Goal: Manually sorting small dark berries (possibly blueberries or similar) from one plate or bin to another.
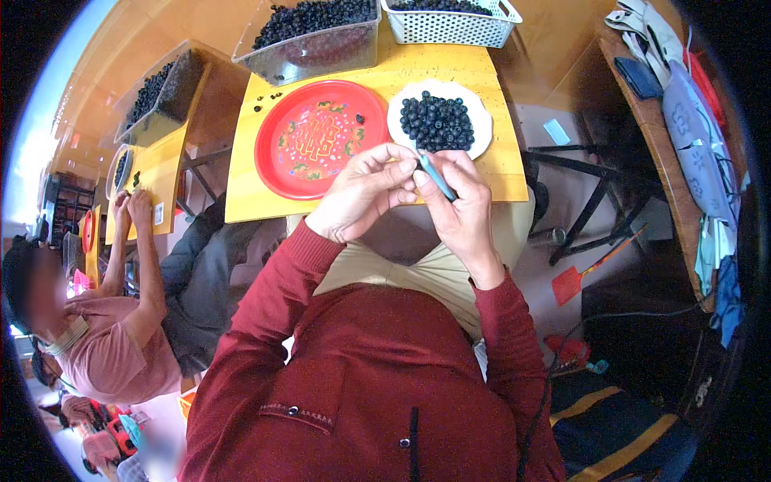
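Observation:
My right hand (462,213) is closed round a slim light-blue tool (436,175), its upper end by my left fingertips. My left hand (365,189) is pinched and meets the right one over the table's near edge. A small dark piece shows at its fingertips, mostly hidden by the fingers. Just beyond my right hand, a white scalloped plate (395,120) bears a pile of small round blue-black pieces (436,119), like berries or beads. Left of it lies a red round tray (277,153) with a printed pattern and one dark piece (360,119) on it.
A clear plastic bin (321,63) and a white perforated basket (450,32), both with dark pieces, stand at the yellow table's (245,193) far side. A few bits lie left of the tray. Another person (120,337) works at a table on the left. Clothes (699,120) lie on the right.

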Demonstrator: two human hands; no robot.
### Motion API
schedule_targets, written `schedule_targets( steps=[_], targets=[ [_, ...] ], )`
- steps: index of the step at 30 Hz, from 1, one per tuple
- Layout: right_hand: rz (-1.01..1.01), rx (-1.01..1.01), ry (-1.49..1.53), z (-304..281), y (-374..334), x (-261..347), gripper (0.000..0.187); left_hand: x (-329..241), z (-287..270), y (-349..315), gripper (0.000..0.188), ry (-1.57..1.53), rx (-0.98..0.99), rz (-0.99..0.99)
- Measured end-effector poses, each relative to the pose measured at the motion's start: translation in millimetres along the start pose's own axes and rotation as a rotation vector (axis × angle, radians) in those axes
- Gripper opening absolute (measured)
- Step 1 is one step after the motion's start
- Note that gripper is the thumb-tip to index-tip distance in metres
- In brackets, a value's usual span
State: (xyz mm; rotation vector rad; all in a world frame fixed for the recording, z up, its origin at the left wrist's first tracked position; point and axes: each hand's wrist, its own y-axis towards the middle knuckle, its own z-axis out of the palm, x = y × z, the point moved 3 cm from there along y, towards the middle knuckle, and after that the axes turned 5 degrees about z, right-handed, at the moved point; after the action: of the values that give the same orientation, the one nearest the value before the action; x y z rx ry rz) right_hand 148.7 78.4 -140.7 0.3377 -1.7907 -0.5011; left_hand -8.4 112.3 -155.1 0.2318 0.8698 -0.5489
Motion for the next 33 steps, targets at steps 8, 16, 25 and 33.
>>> schedule_targets(
  steps=[8, 16, 25, 33],
  targets=[
    [-0.014, 0.087, -0.036, -1.5, -4.0, 4.0, 0.027, 3.0, 1.5, -8.9, 0.014, -0.037, -0.02, 0.004],
    [-0.02, 0.016, 0.035, 2.3, -10.1, -1.2, 0.023, 4.9, -1.3, -17.2, 0.012, -0.062, -0.083, -0.056],
    [-0.012, 0.057, 0.103, 3.5, -11.9, -6.2, 0.02, 12.9, -10.1, -19.8, 0.016, -0.062, -0.075, -0.097],
    [0.158, 0.098, 0.246, 6.8, -19.4, -18.2, 0.019, 19.3, -14.8, -26.6, 0.019, -0.168, -0.044, -0.122]
  ],
)
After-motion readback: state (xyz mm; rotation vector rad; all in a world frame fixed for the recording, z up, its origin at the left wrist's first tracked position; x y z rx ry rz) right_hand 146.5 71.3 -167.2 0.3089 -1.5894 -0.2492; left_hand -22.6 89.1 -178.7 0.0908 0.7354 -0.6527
